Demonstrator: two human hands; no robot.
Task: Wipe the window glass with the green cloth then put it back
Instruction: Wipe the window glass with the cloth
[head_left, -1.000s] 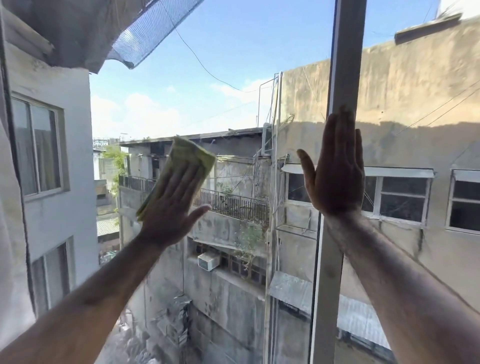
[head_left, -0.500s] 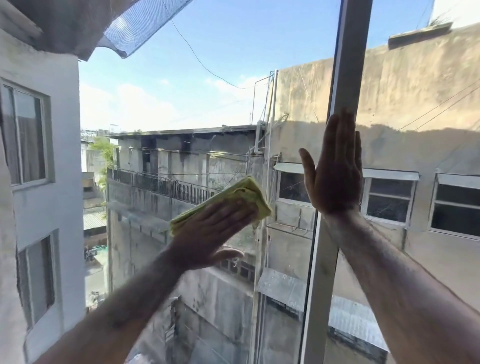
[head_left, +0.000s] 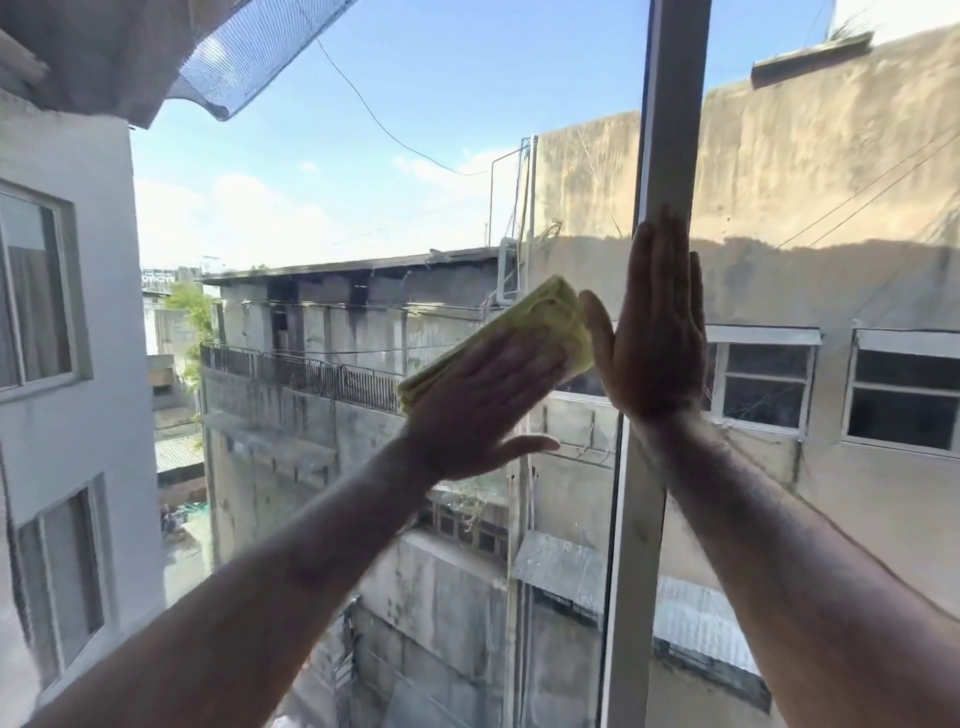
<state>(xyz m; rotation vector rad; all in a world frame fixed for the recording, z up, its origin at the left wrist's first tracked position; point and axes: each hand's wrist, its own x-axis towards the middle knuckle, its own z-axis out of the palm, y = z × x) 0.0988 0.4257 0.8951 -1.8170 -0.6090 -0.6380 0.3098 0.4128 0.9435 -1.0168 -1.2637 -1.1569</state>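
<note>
The folded green cloth (head_left: 540, 327) is pressed flat against the window glass (head_left: 363, 182) under the fingers of my left hand (head_left: 483, 410), near the middle of the view. The cloth's upper right corner sits just beside the thumb of my right hand (head_left: 652, 332). My right hand lies flat with fingers together and pointing up, pressed on the vertical window frame (head_left: 670, 104) and the glass beside it. It holds nothing.
The vertical frame bar runs from top to bottom right of centre, with a second pane (head_left: 831, 208) to its right. Grey and tan buildings stand outside. A dark fabric edge with mesh (head_left: 244, 52) hangs at the top left.
My left hand has slid the cloth to the right and up across the glass, from the left part of the pane to beside my right hand. The right hand has stayed on the frame.
</note>
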